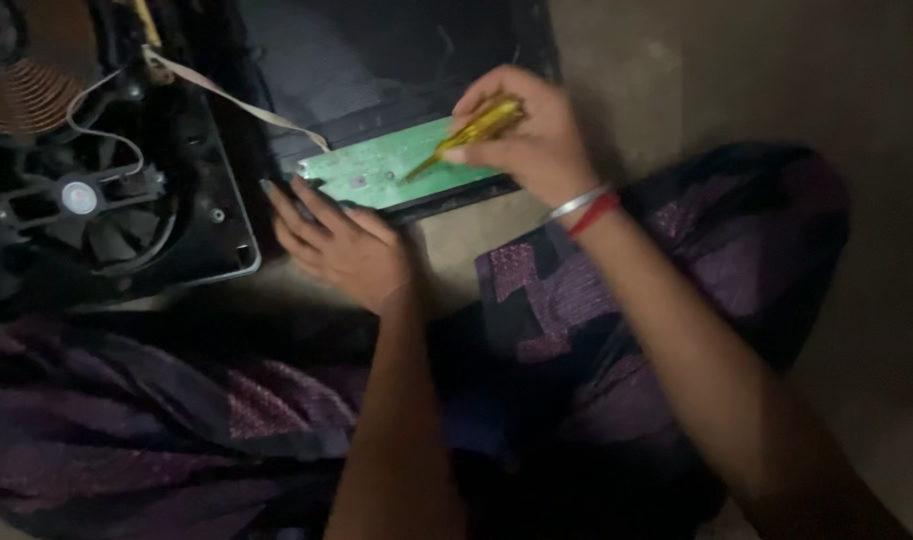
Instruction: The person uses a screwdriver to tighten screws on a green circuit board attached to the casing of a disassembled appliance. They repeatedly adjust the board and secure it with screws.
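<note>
My right hand (526, 135) grips a yellow-handled screwdriver (471, 130), its tip pressed onto a green circuit board (376, 172). The board lies along the near edge of a black glass-topped panel (376, 60) resting on the floor. Fingers spread, my left hand (341, 245) lies flat at the board's near left corner, touching the panel's edge. A flat white ribbon cable (236, 100) runs from the board's left end up to the opened black appliance base.
The opened black base (106, 160) at left shows a round fan (81, 200), a copper coil (21, 70) and thin white wires. My purple patterned clothing (596, 300) covers my legs below. Bare concrete floor (736, 70) lies to the right.
</note>
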